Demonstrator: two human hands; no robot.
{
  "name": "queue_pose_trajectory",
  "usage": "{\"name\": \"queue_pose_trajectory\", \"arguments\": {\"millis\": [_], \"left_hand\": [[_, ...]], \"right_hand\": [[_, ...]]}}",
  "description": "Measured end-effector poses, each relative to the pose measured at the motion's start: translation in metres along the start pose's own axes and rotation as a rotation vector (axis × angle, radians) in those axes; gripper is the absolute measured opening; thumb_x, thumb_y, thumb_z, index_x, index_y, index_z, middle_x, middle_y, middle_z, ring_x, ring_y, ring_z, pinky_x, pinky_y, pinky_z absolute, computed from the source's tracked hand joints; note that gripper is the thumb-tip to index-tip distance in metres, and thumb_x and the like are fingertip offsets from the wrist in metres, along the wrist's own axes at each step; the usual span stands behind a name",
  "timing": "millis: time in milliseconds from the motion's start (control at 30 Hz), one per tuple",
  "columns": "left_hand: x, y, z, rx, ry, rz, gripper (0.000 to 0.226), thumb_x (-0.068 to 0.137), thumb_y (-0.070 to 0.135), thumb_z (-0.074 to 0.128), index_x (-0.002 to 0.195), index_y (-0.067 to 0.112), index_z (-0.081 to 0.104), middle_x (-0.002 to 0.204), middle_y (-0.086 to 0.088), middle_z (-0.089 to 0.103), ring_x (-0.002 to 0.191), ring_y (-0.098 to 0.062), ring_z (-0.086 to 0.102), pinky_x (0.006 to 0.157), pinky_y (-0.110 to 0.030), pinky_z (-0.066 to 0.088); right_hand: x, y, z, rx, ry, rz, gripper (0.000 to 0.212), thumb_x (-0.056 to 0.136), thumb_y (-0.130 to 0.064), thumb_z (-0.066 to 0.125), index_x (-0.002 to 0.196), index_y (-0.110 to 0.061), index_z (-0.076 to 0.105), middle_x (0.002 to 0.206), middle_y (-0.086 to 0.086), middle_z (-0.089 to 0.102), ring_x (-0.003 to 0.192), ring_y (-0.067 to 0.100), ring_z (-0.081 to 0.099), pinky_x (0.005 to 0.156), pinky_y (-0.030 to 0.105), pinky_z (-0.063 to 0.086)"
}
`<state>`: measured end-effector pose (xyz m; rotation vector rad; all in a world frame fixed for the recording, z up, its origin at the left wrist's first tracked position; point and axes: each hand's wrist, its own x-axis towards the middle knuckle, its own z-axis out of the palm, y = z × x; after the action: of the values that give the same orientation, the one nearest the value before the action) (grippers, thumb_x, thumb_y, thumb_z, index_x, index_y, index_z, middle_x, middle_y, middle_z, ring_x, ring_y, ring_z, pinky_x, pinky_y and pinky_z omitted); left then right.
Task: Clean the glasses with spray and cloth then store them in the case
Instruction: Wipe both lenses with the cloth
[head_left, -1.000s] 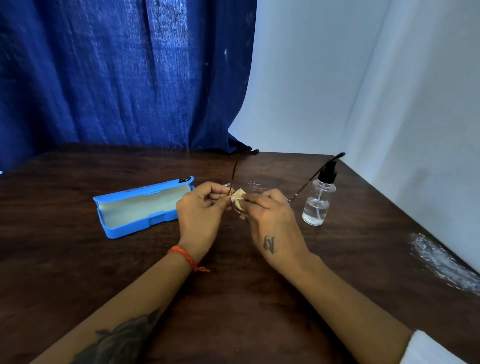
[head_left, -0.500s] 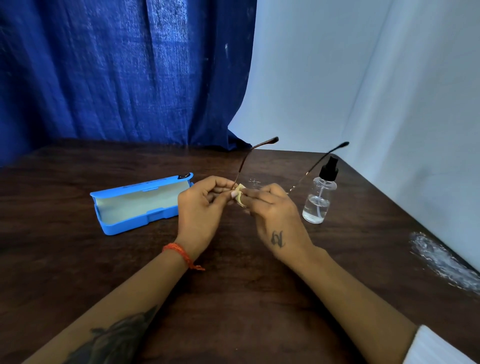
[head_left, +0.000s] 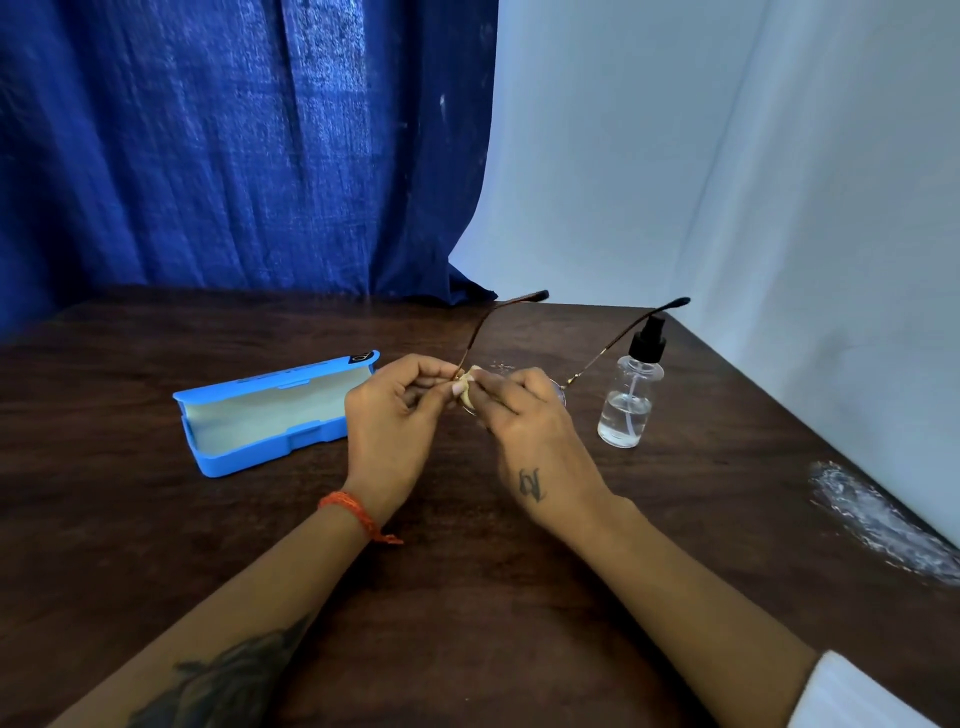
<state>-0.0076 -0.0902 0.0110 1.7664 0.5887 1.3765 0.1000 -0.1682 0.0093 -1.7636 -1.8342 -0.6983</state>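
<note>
Thin-framed glasses (head_left: 480, 332) are held above the middle of the table, both temple arms unfolded and pointing away from me. My left hand (head_left: 395, 421) pinches the frame at its left hinge. My right hand (head_left: 524, 431) presses a small pale yellow cloth (head_left: 467, 392) onto a lens; the lenses are mostly hidden behind my fingers. A blue glasses case (head_left: 260, 415) lies open on the table to the left, its pale lining up. A clear spray bottle (head_left: 631, 389) with a black pump stands upright to the right of my right hand.
The dark wooden table (head_left: 467, 597) ends at a white backdrop on the right and a blue curtain (head_left: 234, 145) behind. A white smear (head_left: 878, 519) marks the table's right edge.
The glasses have tilted, so their temple arms now rise higher and point further away. Both hands stay together on the frame and cloth, with the fingers shifting slightly.
</note>
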Motion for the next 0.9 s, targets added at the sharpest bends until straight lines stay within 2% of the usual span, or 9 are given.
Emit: {"name": "queue_pose_trajectory", "arguments": {"millis": [67, 133, 267, 333, 433, 500, 600, 767, 900], "left_hand": [[0.000, 0.000, 0.000, -0.018, 0.004, -0.014, 0.025, 0.078, -0.002, 0.064, 0.079, 0.022, 0.063, 0.076, 0.007, 0.066, 0.067, 0.005, 0.064, 0.061, -0.005, 0.048], [0.001, -0.001, 0.000, -0.020, 0.001, -0.021, 0.026, 0.079, -0.001, 0.064, 0.079, 0.025, 0.062, 0.077, 0.006, 0.067, 0.067, 0.005, 0.065, 0.062, -0.006, 0.049], [0.002, -0.001, -0.001, -0.029, 0.011, -0.020, 0.026, 0.078, -0.001, 0.066, 0.077, 0.025, 0.063, 0.076, 0.004, 0.067, 0.067, 0.001, 0.065, 0.063, -0.008, 0.049], [0.003, -0.001, -0.001, -0.013, 0.023, -0.015, 0.026, 0.078, -0.001, 0.066, 0.077, 0.024, 0.063, 0.075, 0.006, 0.067, 0.066, 0.002, 0.064, 0.063, -0.007, 0.049], [0.001, 0.000, 0.000, 0.019, 0.026, -0.004, 0.020, 0.077, 0.000, 0.066, 0.080, 0.020, 0.064, 0.075, 0.006, 0.066, 0.066, 0.004, 0.064, 0.063, -0.006, 0.049], [-0.001, 0.001, 0.001, 0.034, 0.017, 0.001, 0.019, 0.078, -0.002, 0.065, 0.083, 0.017, 0.064, 0.075, 0.008, 0.065, 0.067, 0.007, 0.063, 0.062, -0.004, 0.047], [-0.001, 0.003, 0.001, -0.004, 0.014, -0.017, 0.018, 0.078, -0.003, 0.064, 0.083, 0.014, 0.064, 0.075, 0.009, 0.065, 0.065, 0.008, 0.063, 0.060, -0.003, 0.046], [-0.001, 0.002, 0.000, -0.004, 0.011, -0.016, 0.022, 0.078, -0.001, 0.065, 0.081, 0.021, 0.063, 0.076, 0.009, 0.065, 0.068, 0.008, 0.064, 0.063, -0.005, 0.047], [0.001, 0.001, 0.000, 0.018, 0.023, -0.007, 0.021, 0.077, 0.000, 0.067, 0.080, 0.021, 0.064, 0.076, 0.009, 0.066, 0.068, 0.006, 0.064, 0.063, -0.004, 0.047]], "right_hand": [[0.000, 0.005, -0.003, 0.088, 0.024, -0.035, 0.036, 0.071, 0.010, 0.070, 0.105, -0.003, 0.069, 0.105, 0.008, 0.071, 0.080, 0.025, 0.058, 0.075, 0.022, 0.042], [-0.001, 0.008, -0.007, 0.128, 0.077, -0.053, 0.030, 0.070, 0.011, 0.069, 0.096, -0.005, 0.071, 0.094, 0.006, 0.073, 0.074, 0.024, 0.058, 0.070, 0.025, 0.045], [-0.001, 0.004, -0.007, -0.082, 0.119, -0.044, 0.020, 0.070, 0.009, 0.060, 0.084, -0.001, 0.072, 0.082, 0.010, 0.074, 0.067, 0.026, 0.060, 0.062, 0.030, 0.053], [0.001, 0.000, -0.005, -0.227, 0.090, -0.047, 0.024, 0.071, -0.001, 0.055, 0.089, 0.002, 0.071, 0.087, 0.014, 0.074, 0.072, 0.025, 0.062, 0.065, 0.028, 0.054], [0.001, -0.006, -0.002, -0.318, 0.079, -0.044, 0.041, 0.057, -0.004, 0.061, 0.096, 0.005, 0.069, 0.095, 0.018, 0.072, 0.088, 0.024, 0.052, 0.077, 0.029, 0.048], [0.000, -0.007, 0.001, -0.225, 0.041, -0.015, 0.047, 0.057, 0.004, 0.065, 0.103, 0.008, 0.066, 0.104, 0.021, 0.069, 0.088, 0.027, 0.055, 0.081, 0.029, 0.044], [0.001, -0.002, 0.002, 0.014, 0.021, 0.003, 0.045, 0.065, 0.012, 0.072, 0.108, 0.004, 0.065, 0.110, 0.017, 0.068, 0.083, 0.030, 0.060, 0.076, 0.029, 0.053], [-0.002, 0.006, -0.007, 0.110, 0.132, -0.057, 0.033, 0.067, 0.014, 0.069, 0.094, -0.004, 0.071, 0.094, 0.006, 0.074, 0.073, 0.024, 0.058, 0.067, 0.030, 0.051], [0.001, 0.001, -0.006, -0.150, 0.131, -0.060, 0.021, 0.060, 0.008, 0.072, 0.079, 0.000, 0.071, 0.077, 0.011, 0.073, 0.065, 0.025, 0.061, 0.064, 0.031, 0.053]]}}
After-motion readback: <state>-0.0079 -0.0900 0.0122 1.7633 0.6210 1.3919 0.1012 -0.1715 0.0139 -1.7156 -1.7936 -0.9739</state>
